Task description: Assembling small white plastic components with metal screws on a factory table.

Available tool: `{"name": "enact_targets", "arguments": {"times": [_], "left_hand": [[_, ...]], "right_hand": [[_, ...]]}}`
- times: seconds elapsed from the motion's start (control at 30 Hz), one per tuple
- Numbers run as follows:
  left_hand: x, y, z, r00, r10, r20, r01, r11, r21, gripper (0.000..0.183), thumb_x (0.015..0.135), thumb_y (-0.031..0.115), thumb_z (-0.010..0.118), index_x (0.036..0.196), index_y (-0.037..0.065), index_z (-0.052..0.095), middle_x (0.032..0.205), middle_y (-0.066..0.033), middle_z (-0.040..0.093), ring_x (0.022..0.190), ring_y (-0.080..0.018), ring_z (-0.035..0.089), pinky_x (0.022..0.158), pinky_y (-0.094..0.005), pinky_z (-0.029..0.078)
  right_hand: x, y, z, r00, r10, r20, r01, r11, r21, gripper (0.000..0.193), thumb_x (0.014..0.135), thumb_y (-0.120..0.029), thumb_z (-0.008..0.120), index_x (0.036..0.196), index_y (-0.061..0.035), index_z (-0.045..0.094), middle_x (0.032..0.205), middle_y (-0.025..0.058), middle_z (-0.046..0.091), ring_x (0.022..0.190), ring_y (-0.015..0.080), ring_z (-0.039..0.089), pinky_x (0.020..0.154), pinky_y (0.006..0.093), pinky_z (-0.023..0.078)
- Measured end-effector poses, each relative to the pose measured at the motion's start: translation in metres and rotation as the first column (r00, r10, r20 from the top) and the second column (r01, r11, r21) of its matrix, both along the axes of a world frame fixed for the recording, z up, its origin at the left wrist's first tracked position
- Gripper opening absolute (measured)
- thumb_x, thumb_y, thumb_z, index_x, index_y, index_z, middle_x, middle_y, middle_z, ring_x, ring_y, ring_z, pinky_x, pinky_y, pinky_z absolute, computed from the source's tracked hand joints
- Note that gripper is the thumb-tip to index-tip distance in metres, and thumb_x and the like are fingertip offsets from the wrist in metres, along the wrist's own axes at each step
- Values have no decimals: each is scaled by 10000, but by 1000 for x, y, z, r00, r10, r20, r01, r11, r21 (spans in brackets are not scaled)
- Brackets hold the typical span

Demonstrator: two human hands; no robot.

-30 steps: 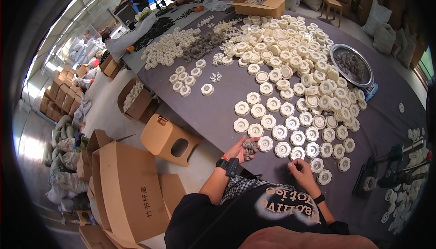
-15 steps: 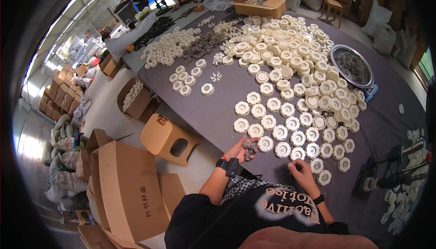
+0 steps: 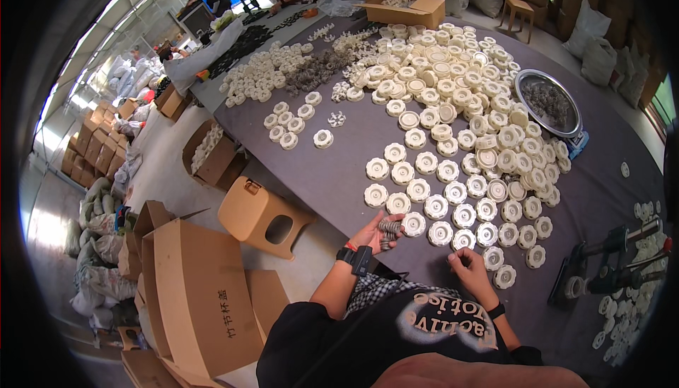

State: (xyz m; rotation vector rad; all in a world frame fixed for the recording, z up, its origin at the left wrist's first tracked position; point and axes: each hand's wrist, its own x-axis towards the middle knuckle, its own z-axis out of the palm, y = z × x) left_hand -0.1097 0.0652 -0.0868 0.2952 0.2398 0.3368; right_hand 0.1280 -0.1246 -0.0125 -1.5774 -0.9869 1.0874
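Small grey springs (image 3: 388, 229) lie bunched in the left hand (image 3: 376, 232), its grip curled loosely about them at the near edge of the dark surface (image 3: 332, 176), just beside rows of white round knobs (image 3: 453, 176). The right hand (image 3: 469, 269) hovers near, fingers pressed together; what they pinch I cannot tell. Open brown cartons sit left on the floor (image 3: 205, 296) and far on the surface (image 3: 410, 2).
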Motion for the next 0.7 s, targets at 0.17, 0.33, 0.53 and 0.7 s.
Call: {"name": "enact_targets", "arguments": {"times": [0.17,0.33,0.53,0.7], "left_hand": [[-1,2,0,1000,4,-12,-4,1000,7,623,943,505,397,1362,45,372,1075,-109,595,924,-197,584,693,-314,476],[3,-5,13,984,68,-162,-65,998,28,588,933,478,452,1319,36,422,954,-104,602,810,-173,565,618,-272,450],[-37,55,96,913,408,-20,-396,896,201,393,910,279,493,1259,98,495,792,-55,599,572,-115,498,425,-232,374],[-129,145,261,185,864,469,-982,178,59,271,900,312,537,986,55,541,849,-32,593,666,-114,510,455,-221,387]], "right_hand": [[0,1,1,1000,10,10,-10,1000,-4,239,871,-215,634,770,-3,590,611,-57,505,573,16,407,489,203,310],[1,-1,1,1000,16,-2,-16,1000,1,237,872,-214,634,777,-2,590,623,-51,516,577,21,421,499,205,328],[6,2,6,1000,18,-14,-18,1000,-2,220,883,-208,620,801,-8,579,652,-28,549,601,40,477,547,206,382],[2,-4,15,995,92,40,-91,996,-23,208,894,-213,608,822,-21,575,666,-9,570,608,53,520,563,208,412]]}}
